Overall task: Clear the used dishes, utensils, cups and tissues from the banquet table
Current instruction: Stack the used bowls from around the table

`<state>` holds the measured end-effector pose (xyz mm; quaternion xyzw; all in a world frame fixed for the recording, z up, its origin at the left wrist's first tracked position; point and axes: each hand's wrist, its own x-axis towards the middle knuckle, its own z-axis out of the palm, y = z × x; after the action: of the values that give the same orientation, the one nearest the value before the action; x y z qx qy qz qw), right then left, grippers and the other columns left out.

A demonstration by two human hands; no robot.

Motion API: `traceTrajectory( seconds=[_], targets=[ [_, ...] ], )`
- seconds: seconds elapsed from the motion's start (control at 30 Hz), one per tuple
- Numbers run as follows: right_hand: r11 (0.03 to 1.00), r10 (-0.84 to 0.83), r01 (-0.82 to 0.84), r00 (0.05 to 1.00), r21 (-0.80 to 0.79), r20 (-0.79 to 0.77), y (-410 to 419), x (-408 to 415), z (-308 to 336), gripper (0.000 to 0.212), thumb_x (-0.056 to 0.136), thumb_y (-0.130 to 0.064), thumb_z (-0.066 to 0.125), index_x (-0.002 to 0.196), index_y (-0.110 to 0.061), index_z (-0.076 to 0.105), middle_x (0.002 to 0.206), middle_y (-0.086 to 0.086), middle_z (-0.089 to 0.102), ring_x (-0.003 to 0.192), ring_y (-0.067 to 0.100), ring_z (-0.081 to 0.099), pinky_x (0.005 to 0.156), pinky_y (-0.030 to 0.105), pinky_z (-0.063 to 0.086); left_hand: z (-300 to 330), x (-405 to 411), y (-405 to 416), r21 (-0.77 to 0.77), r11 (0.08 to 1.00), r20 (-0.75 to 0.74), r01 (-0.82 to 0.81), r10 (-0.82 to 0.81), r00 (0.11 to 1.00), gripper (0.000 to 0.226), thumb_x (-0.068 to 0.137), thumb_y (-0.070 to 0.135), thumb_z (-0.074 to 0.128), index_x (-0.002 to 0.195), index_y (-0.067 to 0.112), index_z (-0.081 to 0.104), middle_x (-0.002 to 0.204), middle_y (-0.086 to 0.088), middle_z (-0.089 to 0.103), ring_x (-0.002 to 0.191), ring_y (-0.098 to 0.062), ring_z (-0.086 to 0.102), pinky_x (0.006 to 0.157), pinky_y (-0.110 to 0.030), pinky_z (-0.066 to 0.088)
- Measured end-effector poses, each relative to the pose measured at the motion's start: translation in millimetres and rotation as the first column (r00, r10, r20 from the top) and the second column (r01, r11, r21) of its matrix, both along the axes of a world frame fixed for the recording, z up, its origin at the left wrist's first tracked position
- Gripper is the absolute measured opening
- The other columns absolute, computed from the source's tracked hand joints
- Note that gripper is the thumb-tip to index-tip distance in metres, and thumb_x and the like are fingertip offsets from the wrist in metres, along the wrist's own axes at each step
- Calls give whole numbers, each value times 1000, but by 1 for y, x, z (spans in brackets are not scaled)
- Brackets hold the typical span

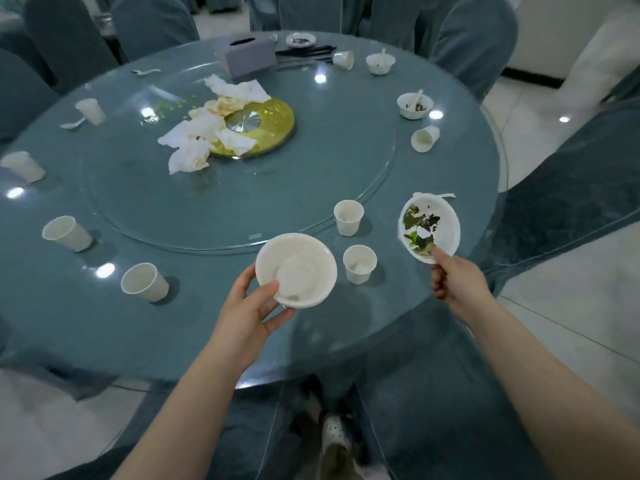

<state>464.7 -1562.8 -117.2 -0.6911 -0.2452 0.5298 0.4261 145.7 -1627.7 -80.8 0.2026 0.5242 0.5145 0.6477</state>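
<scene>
My left hand (251, 308) grips the near rim of an empty white bowl (297, 268), held above the table's near edge. My right hand (453, 280) pinches the rim of a tilted white plate (430, 227) smeared with green and dark food scraps, lifted at the table's right side. Two white paper cups (348, 217) (359, 264) stand between the two dishes. Crumpled used tissues (204, 133) lie heaped on the glass turntable (311, 174) beside its gold hub (258, 124).
Several more paper cups ring the left edge (67, 233) (144, 282) (22, 166). Far right hold two bowls with spoons (415, 105) (380, 63) and tipped cups (425, 137). A grey tissue box (247, 55), chopsticks and a small plate (300, 39) sit at the back. Covered chairs surround the table.
</scene>
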Motion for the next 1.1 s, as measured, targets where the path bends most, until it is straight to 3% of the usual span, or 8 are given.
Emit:
traceTrajectory(
  seconds=[0.2, 0.37, 0.53, 0.63, 0.73, 0.9, 0.97, 1.1],
  targets=[
    [970, 211, -198, 974, 143, -85, -113, -42, 59, 36, 97, -34, 51, 67, -15, 48, 46, -1, 42, 44, 13, 38, 47, 25, 28, 16, 20, -76, 77, 990, -2, 121, -121, 993, 39, 90, 10, 62, 121, 31, 52, 117, -6, 65, 105, -25, 66, 68, -34, 59],
    [933, 293, -295, 955, 207, 39, -200, -49, 98, 38, 95, -36, 54, 64, -14, 51, 46, -1, 46, 43, 13, 42, 45, 22, 36, 33, 60, -139, 181, 953, 13, 242, -248, 969, 32, 88, 20, 65, 113, 36, 55, 111, -4, 71, 101, -23, 69, 72, -37, 59],
    [960, 203, -232, 961, 154, 187, -271, -8, 133, 31, 93, -37, 57, 75, -12, 56, 52, 0, 45, 44, 13, 42, 47, 24, 37, 56, 120, -186, 226, 917, -55, 328, -324, 945, 30, 88, 37, 64, 118, 37, 61, 112, 1, 71, 103, -21, 68, 68, -33, 57],
    [979, 66, -124, 944, 160, 322, -302, 25, 150, 30, 91, -39, 59, 88, -9, 54, 69, 6, 61, 58, 19, 58, 57, 35, 54, 70, 162, -202, 263, 885, -75, 384, -378, 923, 27, 92, 37, 59, 119, 38, 62, 111, 3, 71, 99, -17, 69, 68, -33, 57],
    [986, 7, -33, 987, 161, 157, -329, 73, 159, 18, 93, -33, 59, 101, -17, 54, 93, 11, 68, 80, 27, 68, 60, 39, 61, 82, 218, -219, 281, 854, -70, 438, -436, 897, 19, 94, 39, 55, 109, 39, 66, 105, 6, 72, 93, -13, 70, 65, -32, 57],
    [977, -86, 62, 990, 206, 114, -371, 189, 162, 14, 94, -20, 59, 98, -7, 65, 87, 11, 74, 80, 26, 72, 70, 37, 59, 95, 337, -245, 184, 808, 10, 559, -570, 821, 47, 90, 59, 39, 114, 29, 67, 107, -5, 72, 102, -23, 66, 77, -45, 59],
    [972, -111, 94, 991, 213, 68, -387, 241, 158, 14, 93, -18, 59, 96, -6, 66, 87, 11, 75, 83, 27, 72, 71, 37, 59, 93, 385, -254, 185, 772, 29, 608, -623, 782, 52, 81, 59, 49, 117, 26, 65, 113, -7, 70, 105, -26, 65, 79, -45, 58],
    [964, -155, 166, 985, 207, -70, -409, 328, 142, 20, 93, -20, 59, 98, -2, 66, 90, 14, 72, 84, 32, 70, 70, 37, 59, 77, 463, -270, 226, 712, 21, 665, -686, 727, 59, 76, 34, 69, 132, 21, 53, 125, -13, 62, 113, -33, 61, 81, -46, 55]
  ],
)
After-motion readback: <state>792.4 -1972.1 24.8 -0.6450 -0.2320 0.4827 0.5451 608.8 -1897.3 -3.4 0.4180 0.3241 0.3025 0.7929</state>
